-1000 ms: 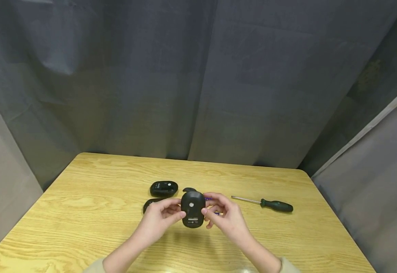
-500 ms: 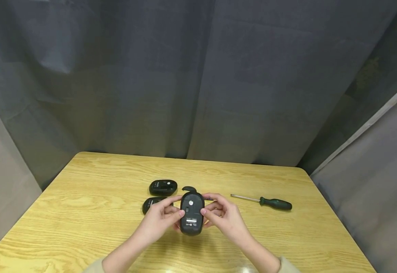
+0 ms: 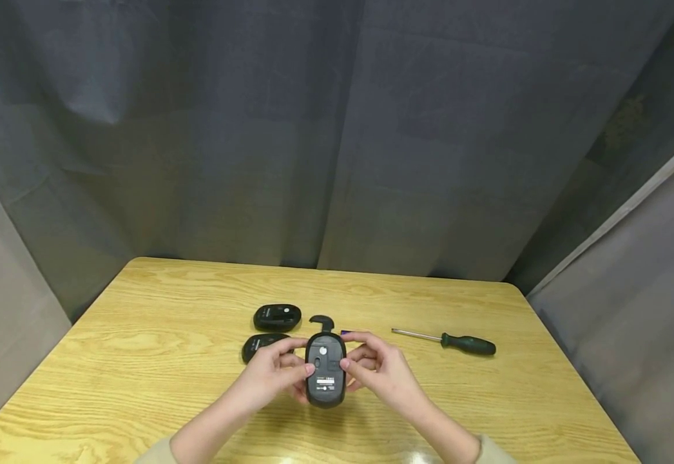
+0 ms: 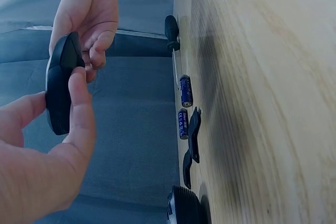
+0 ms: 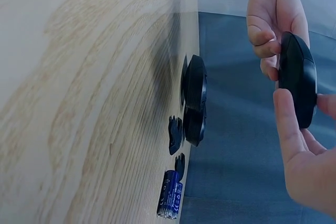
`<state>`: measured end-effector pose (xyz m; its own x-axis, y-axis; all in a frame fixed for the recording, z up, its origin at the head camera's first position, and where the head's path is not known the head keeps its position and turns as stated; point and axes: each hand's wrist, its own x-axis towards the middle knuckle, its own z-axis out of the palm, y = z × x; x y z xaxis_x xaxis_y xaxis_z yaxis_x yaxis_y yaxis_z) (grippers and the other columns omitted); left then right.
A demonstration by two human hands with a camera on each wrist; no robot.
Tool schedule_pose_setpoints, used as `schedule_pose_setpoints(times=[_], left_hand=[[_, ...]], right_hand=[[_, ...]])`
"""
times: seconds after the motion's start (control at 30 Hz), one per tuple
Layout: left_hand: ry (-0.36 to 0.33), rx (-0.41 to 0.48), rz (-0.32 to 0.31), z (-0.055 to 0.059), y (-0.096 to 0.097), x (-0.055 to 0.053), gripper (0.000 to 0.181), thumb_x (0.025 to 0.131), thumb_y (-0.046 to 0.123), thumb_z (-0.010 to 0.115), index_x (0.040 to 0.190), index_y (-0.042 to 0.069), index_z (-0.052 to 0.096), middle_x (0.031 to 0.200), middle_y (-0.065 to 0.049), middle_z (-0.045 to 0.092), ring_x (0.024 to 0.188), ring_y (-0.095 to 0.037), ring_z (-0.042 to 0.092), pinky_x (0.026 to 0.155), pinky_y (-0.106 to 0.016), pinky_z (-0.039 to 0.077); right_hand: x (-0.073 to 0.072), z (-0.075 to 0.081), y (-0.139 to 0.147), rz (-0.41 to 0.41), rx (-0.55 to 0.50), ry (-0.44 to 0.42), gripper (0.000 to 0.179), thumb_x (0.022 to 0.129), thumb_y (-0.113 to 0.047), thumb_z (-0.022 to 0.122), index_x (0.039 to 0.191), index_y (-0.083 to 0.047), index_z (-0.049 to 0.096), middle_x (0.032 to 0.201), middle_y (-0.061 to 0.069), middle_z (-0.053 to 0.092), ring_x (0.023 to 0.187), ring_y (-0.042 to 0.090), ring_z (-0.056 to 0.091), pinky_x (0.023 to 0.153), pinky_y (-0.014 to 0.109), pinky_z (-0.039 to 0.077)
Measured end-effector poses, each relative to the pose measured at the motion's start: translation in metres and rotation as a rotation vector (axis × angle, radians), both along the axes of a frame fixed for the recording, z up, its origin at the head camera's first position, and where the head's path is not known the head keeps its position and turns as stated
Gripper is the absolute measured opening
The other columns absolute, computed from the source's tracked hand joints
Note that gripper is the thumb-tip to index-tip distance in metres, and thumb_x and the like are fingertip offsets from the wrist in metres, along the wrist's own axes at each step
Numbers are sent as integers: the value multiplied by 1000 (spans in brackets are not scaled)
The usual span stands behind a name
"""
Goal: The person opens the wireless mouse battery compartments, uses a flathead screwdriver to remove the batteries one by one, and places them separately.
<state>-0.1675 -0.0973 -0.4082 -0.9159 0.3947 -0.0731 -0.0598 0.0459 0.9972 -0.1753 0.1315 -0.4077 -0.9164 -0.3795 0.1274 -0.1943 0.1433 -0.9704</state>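
Both hands hold a black computer mouse (image 3: 325, 380) above the table, its underside with a label facing the head camera. My left hand (image 3: 270, 370) pinches its left edge between thumb and fingers. At the opposite edge, my right hand (image 3: 383, 370) pinches it likewise. Beyond the held mouse lie thin curved black pieces (image 4: 194, 135), like battery covers. Two blue batteries, a nearer one (image 4: 182, 123) and another (image 4: 186, 91), rest by them, mostly hidden by my right hand in the head view.
Two more black mice lie underside up to the left, a back one (image 3: 277, 318) and a front one (image 3: 261, 347) partly behind my left hand. A screwdriver (image 3: 467, 345) with a dark green handle lies right on the wooden table (image 3: 157, 348). Grey curtains surround it.
The held mouse has tilted so its underside shows more fully, and it has come slightly lower in the head view. Both hands keep their grip. More of the curved black piece behind it shows.
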Motion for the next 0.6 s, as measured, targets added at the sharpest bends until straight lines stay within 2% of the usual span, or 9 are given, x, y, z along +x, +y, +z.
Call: schedule_pose_setpoints(times=[0.13,0.27,0.6], left_hand=[[-8,5,-9,0,-1,1,64,87,17,68,139,-3,37,89,-11,67,63,-24,66,66,-45,59],[-14,-1,-17,1,-2,2,64,86,17,69,138,-4,37,88,-10,66,64,-27,66,66,-45,59],[12,-2,-38,-2,-1,5,60,86,14,69,137,-3,41,87,-11,66,63,-24,66,63,-44,59]], right_hand=[[0,1,-1,-3,25,-20,45,85,-12,70,127,-6,54,109,22,60,77,16,68,63,41,60],[0,3,-3,26,55,-7,49,82,-11,73,127,-10,53,119,19,56,74,14,66,60,39,60],[0,3,-5,106,93,74,52,81,-11,74,128,-7,53,122,20,54,69,12,63,56,43,58]])
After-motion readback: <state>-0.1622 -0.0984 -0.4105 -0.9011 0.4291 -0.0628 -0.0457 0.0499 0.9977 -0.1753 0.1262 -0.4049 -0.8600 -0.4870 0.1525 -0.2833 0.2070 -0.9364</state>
